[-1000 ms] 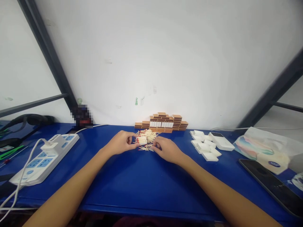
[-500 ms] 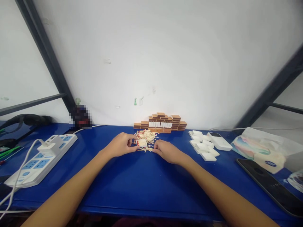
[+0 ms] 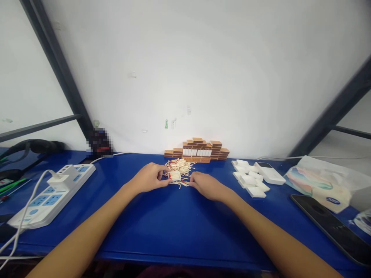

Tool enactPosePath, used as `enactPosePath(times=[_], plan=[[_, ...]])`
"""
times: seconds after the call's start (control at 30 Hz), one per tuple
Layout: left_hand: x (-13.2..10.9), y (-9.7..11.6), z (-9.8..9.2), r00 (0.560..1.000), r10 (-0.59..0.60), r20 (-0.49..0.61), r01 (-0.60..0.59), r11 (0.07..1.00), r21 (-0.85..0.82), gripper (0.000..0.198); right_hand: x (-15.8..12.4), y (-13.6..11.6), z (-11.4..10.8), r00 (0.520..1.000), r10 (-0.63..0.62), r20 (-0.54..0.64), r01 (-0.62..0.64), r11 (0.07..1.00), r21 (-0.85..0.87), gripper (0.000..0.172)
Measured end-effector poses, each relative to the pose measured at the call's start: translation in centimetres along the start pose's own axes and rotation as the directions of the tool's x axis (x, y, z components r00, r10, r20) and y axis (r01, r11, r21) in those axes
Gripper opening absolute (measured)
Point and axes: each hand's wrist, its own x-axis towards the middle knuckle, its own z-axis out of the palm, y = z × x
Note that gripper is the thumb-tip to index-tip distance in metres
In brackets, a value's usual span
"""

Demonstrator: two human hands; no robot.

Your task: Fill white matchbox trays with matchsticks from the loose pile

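Tray (image 3: pixel 174 176) bearing a layer of matches, many more loose
The left hand (image 3: pixel 150 177) pinches the tray by its edge, just in front of the heap (image 3: pixel 182 166); the right hand (image 3: pixel 205 185) is at the heap's near edge, grip unclear. Loose matches remain on the tabletop (image 3: pixel 174 227); white trays (image 3: pixel 256 191) lie to the right, boxes (image 3: pixel 216 150) stand stacked behind.

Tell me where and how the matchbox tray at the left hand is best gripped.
Probably pinch the matchbox tray at its left end, across its width, with the left hand coming from the left: it is shallow and open-topped, with matches inside, and the match pile crowds its far side.
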Motion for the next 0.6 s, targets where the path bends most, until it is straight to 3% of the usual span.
enactPosePath(times=[0.33,0.47,0.6], plan=[[0.0,0.1,0.2,1.000,-0.005,0.016,0.005,1.000,0.019,0.037,-0.3,0.5,-0.5,0.999,0.035,0.023,-0.032,0.996,-0.086,0.016],[-0.1,0.7,0.3,0.999,-0.011,0.036,0.011,1.000,-0.022,0.036,-0.4,0.9,-1.2,0.997,0.066,-0.044,-0.066,0.998,0.011,0.015],[-0.2,1.2,0.7,0.998,0.009,0.060,-0.006,0.999,-0.052,0.034,-0.7,-0.1,-1.7,0.995,-0.011,-0.102,0.026,0.989,0.145,0.015]])
